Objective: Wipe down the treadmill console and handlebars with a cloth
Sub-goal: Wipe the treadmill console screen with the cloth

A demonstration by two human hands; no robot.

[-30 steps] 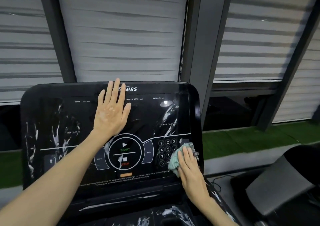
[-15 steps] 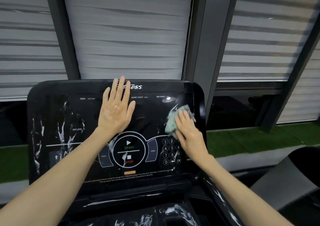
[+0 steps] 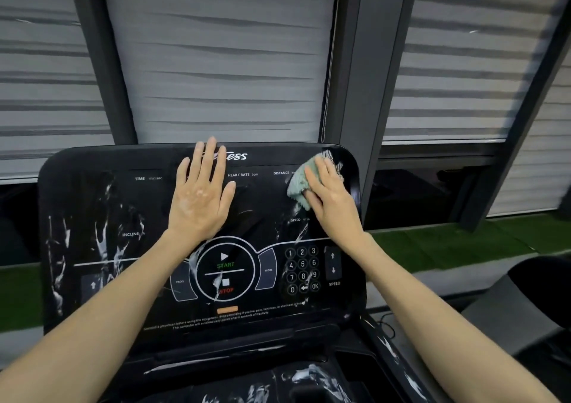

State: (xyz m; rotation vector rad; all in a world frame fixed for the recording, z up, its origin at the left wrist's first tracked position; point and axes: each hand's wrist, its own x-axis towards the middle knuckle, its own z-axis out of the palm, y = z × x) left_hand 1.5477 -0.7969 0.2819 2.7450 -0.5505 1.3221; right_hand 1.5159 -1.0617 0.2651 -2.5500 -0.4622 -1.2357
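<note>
Pressing the soft, light, crumpled pale-green cloth (image 3: 297, 186) onto the smeared black treadmill console (image 3: 92, 186), right of frame centre, under near-straight fingers of the right hand (image 3: 333, 200), left hand (image 3: 199, 200) flat, empty; probably bunches easily, best palmed.

The black treadmill console (image 3: 86, 192) fills the lower middle of the frame, its face tilted up. White smears (image 3: 103, 245) streak its left side and lower edge. The left hand (image 3: 200, 198) lies flat at its upper centre. At its upper right corner, the right hand (image 3: 335, 200) presses a green cloth (image 3: 297, 186) against it.
</note>
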